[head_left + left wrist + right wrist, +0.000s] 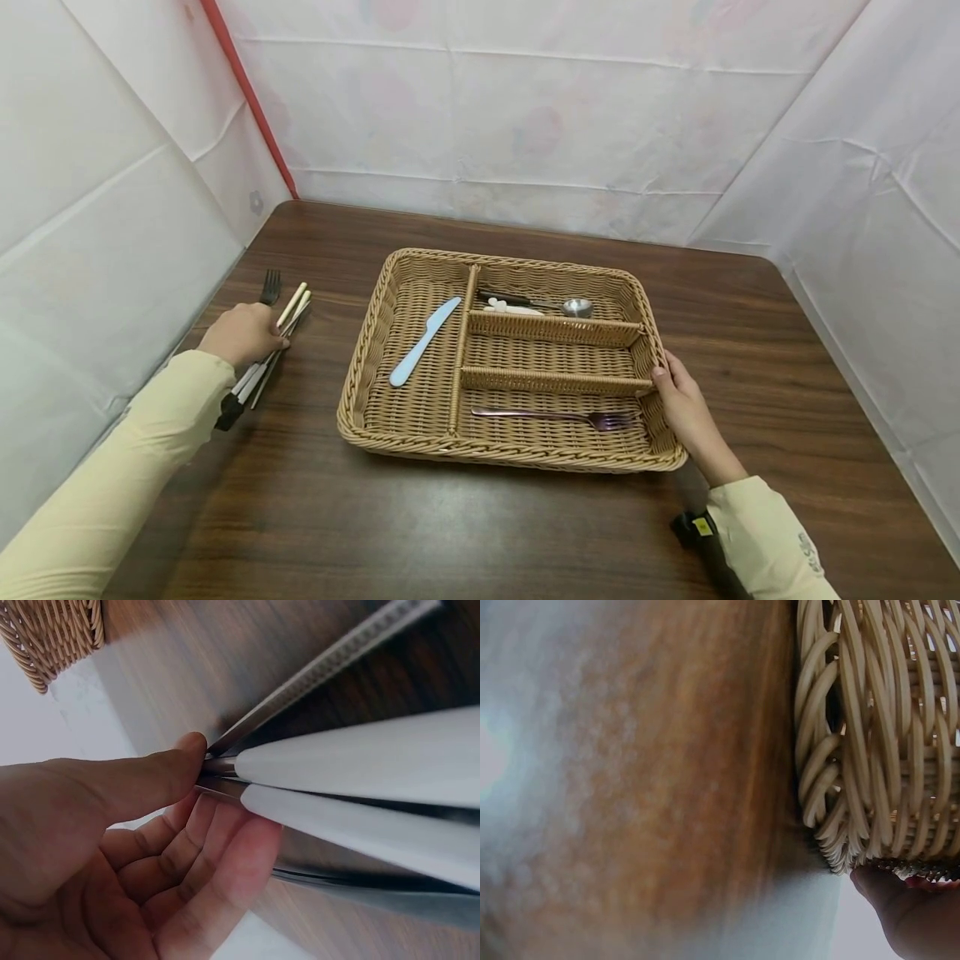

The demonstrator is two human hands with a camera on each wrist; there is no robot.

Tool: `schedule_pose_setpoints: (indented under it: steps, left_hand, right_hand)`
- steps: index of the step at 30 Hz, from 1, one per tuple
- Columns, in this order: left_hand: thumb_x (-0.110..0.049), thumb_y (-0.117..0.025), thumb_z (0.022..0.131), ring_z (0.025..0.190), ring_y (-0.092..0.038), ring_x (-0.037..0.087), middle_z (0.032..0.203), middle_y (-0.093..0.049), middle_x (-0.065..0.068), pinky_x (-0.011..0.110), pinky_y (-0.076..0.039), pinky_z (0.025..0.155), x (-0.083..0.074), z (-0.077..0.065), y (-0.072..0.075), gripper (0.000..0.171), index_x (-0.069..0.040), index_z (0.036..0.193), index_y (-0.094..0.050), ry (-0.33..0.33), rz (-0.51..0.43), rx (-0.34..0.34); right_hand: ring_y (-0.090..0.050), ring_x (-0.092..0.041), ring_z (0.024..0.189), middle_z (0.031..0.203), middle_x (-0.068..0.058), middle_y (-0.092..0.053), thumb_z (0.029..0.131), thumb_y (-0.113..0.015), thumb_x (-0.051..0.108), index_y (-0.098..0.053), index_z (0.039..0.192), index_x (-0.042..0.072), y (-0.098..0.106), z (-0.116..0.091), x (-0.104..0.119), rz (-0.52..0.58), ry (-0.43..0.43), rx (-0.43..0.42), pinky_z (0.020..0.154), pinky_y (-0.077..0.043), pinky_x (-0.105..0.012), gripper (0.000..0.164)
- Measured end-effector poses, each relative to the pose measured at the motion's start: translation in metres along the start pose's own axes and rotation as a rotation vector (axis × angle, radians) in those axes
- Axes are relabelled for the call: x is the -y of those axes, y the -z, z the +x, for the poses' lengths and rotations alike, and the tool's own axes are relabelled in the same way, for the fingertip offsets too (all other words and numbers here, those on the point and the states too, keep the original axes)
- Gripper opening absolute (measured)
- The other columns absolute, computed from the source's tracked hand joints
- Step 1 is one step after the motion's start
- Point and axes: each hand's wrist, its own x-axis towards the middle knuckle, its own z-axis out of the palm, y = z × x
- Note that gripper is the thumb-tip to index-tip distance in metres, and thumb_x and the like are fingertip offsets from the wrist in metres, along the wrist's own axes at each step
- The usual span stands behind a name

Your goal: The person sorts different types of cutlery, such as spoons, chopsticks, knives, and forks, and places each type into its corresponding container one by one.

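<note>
At the table's left side, my left hand [243, 333] pinches a bundle of slender chopsticks [360, 757] between thumb and fingers. Two have thick white handles and thin metal shafts, and beside them runs a patterned metal stick [315, 675]. A dark-tined fork [272, 286] lies just beyond the hand, its handle hidden. My right hand [686, 412] grips the right rim of a woven divided basket [525, 455], thumb over the edge. Inside are a pale blue knife [425, 343] in the left compartment, a purple fork [555, 415] in the front one, and a dark-handled spoon [577, 308] at the back.
A white-handled utensil [513, 308] lies beside the spoon. Upright dividers [555, 380] split the basket. Dark wooden table [450, 533] extends around it, with white cloth walls [540, 108] behind and at both sides.
</note>
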Motion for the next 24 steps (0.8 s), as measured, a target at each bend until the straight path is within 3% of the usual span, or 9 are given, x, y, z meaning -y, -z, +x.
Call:
schedule_pose_setpoints:
  steps: [6, 13, 19, 24]
  left_hand:
    - [-0.016, -0.067, 0.087, 0.051, -0.051, 0.019, 0.059, -0.054, 0.002, 0.036, -0.041, 0.047, 0.0, -0.002, 0.004, 0.027, -0.007, 0.062, -0.061, -0.014, 0.0, 0.002]
    - [-0.012, -0.07, 0.083, 0.059, -0.057, 0.026, 0.066, -0.061, 0.008, 0.047, -0.045, 0.053, -0.008, 0.0, 0.012, 0.017, -0.001, 0.071, -0.065, -0.064, 0.026, -0.095]
    - [-0.012, -0.07, 0.084, 0.067, -0.063, 0.038, 0.081, -0.065, 0.024, 0.054, -0.048, 0.059, -0.031, 0.001, 0.019, 0.017, 0.005, 0.083, -0.067, -0.125, 0.059, -0.188]
    - [-0.011, -0.071, 0.084, 0.068, -0.063, 0.039, 0.083, -0.066, 0.024, 0.054, -0.047, 0.06, -0.053, 0.0, 0.027, 0.017, 0.005, 0.086, -0.066, -0.204, 0.074, -0.246]
  right_hand:
    - [-0.019, -0.042, 0.137, 0.149, -0.032, -0.02, 0.105, -0.027, 0.027, -0.011, 0.15, -0.004, 0.0, -0.001, 0.0, 0.008, 0.0, 0.0, 0.107, -0.019, -0.057, 0.057]
    - [-0.02, -0.043, 0.136, 0.148, -0.032, -0.021, 0.105, -0.027, 0.027, -0.01, 0.149, -0.004, 0.001, -0.001, 0.0, -0.001, -0.006, -0.002, 0.107, -0.02, -0.058, 0.056]
    - [-0.02, -0.043, 0.137, 0.149, -0.032, -0.02, 0.105, -0.027, 0.027, -0.01, 0.15, -0.004, 0.001, 0.0, 0.0, -0.011, -0.006, -0.006, 0.107, -0.021, -0.057, 0.056]
    - [-0.02, -0.043, 0.136, 0.149, -0.032, -0.021, 0.105, -0.028, 0.026, -0.01, 0.15, -0.004, 0.0, 0.0, 0.0, -0.006, 0.001, -0.004, 0.107, -0.021, -0.057, 0.056]
